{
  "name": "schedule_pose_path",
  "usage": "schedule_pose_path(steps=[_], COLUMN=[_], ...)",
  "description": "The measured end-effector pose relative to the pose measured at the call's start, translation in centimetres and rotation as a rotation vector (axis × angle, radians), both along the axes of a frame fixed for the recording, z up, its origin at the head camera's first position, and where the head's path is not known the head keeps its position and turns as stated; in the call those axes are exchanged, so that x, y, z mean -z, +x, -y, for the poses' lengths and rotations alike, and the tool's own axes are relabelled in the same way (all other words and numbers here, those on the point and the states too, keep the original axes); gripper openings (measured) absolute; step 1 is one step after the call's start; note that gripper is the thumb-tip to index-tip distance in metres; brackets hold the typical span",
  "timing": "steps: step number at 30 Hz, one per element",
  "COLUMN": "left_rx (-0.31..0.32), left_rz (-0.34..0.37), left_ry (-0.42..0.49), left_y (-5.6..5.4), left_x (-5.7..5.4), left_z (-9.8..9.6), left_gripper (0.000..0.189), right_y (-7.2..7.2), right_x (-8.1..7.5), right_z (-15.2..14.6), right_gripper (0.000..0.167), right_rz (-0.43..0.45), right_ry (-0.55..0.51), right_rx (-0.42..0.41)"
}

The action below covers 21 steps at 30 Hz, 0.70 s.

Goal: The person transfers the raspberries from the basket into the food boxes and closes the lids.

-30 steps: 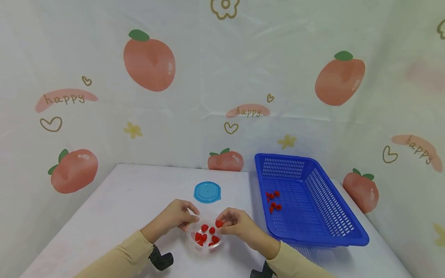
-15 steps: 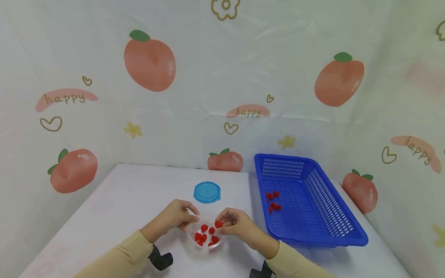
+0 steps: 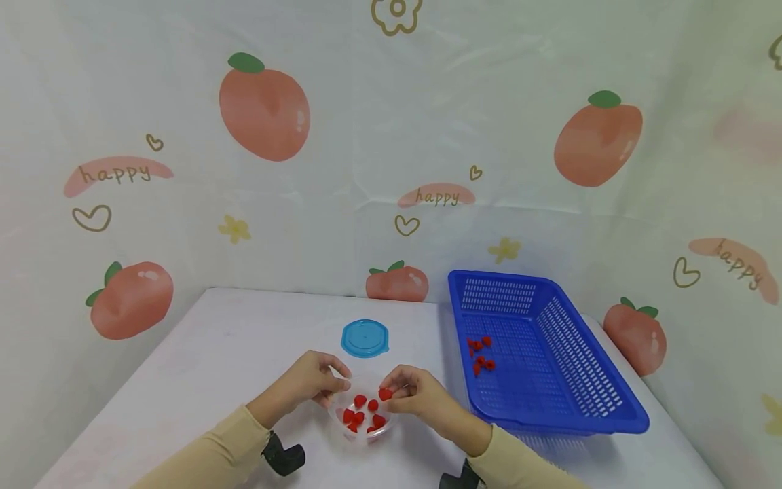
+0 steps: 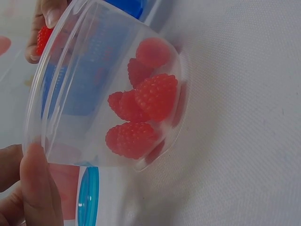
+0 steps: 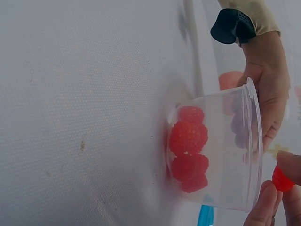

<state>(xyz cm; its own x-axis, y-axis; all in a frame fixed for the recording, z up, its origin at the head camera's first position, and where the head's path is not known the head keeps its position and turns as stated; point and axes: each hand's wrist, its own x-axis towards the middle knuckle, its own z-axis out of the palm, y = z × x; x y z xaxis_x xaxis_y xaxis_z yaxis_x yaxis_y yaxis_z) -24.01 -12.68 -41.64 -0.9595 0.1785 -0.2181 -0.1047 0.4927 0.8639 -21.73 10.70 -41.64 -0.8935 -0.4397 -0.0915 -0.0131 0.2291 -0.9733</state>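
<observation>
A clear round plastic tub (image 4: 80, 141) stands on the white table in front of me, with several red raspberries (image 4: 157, 96) lying on its bottom. My left hand (image 3: 308, 380) pinches the tub's far left rim between thumb and fingers. Over the right side of the rim, my right hand (image 3: 421, 399) holds one raspberry (image 5: 282, 180) between thumb and fingertips. The right wrist view has this berry just above rim height, outside the tub's outline. Part of the left hand is hidden behind the tub wall there.
A blue plastic basket (image 3: 552, 422) with several more raspberries (image 3: 479, 363) along its left side stands to the right. Behind the tub lies a round blue lid (image 3: 364, 338). A printed cloth (image 3: 342, 136) hangs behind the white table (image 3: 244, 339).
</observation>
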Motion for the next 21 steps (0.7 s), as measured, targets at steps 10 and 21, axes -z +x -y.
schedule_pose_path(steps=[10, 21], left_rx=[0.026, 0.034], left_rz=[-0.001, 0.010], left_ry=[0.027, 0.030], left_y=[-0.10, -0.30], left_x=[0.18, 0.16], left_z=[0.21, 0.28], left_gripper=[0.019, 0.021], right_y=[-0.03, -0.20], right_x=[0.19, 0.12], right_z=[-0.11, -0.13], right_gripper=[0.025, 0.026], right_rz=[-0.003, 0.006], right_ry=[-0.022, -0.029], right_rx=[-0.003, -0.006])
